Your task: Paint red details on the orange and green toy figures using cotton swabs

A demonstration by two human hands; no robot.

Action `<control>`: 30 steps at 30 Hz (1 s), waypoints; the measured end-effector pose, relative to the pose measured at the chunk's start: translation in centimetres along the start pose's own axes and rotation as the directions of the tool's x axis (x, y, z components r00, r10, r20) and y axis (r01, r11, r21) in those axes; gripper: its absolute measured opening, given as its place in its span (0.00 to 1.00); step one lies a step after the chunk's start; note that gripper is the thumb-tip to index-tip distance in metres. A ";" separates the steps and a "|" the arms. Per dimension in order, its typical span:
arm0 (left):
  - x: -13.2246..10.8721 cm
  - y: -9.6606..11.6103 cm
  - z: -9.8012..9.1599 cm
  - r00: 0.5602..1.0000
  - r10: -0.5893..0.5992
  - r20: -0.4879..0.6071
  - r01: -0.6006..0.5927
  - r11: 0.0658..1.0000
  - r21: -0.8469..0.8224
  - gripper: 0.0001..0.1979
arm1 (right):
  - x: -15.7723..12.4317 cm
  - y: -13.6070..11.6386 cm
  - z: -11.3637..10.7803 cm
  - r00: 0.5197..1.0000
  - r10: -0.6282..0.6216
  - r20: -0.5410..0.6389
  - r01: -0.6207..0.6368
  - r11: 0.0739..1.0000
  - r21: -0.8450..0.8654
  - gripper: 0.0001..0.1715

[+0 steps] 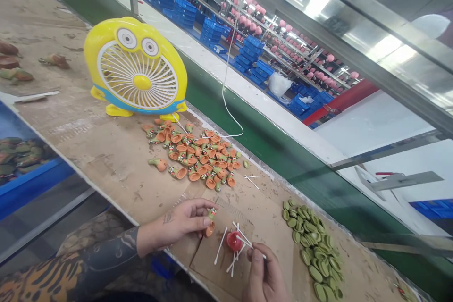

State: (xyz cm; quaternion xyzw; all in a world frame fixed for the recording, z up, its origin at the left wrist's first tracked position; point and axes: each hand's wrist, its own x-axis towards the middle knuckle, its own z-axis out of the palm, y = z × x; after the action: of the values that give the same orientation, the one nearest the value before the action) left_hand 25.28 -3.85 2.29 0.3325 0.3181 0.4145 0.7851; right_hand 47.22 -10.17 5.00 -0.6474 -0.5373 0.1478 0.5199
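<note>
My left hand (181,222) pinches a small green-and-orange figurine (210,228) between thumb and fingers, its hollow orange end pointing down. In my right hand (264,274) is a cotton swab (247,242), its far end at a small red pot (233,241); whether the tip touches what is inside I cannot tell. Several loose swabs (221,245) lie around the pot on the cardboard. Beyond my hands spreads a heap of similar figurines (203,160). To the right lies a pile of green oval pieces (318,250).
A yellow cartoon-faced fan (142,82) stands at the back left, near a white cable (226,99). A green conveyor belt (262,139) runs behind the cardboard-covered table (106,160). A blue bin (31,184) holds more pieces at left. Racks with pink items (255,14) stand farther off.
</note>
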 end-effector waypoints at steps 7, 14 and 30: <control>0.1 0.2 0.0 1.000 0.006 -0.022 -0.004 0.997 0.071 0.29 | 1.7 3.2 -2.6 0.955 -0.013 0.297 0.093 0.962 -0.256 0.25; 0.5 -0.4 -0.7 0.999 -0.005 -0.041 0.010 0.992 0.123 0.31 | 7.1 9.9 -12.9 0.961 0.161 -0.226 -0.273 0.696 -0.664 0.32; 0.7 -0.9 -1.1 1.000 0.000 -0.005 0.001 0.995 0.101 0.28 | 5.1 9.1 -10.9 0.958 0.095 0.270 0.055 0.864 -0.500 0.16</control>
State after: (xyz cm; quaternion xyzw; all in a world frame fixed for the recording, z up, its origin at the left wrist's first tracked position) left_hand 25.18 -3.32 0.80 0.3708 0.3406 0.3985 0.7666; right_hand 62.26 -10.35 3.81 -0.7376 -0.6198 0.1000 0.2485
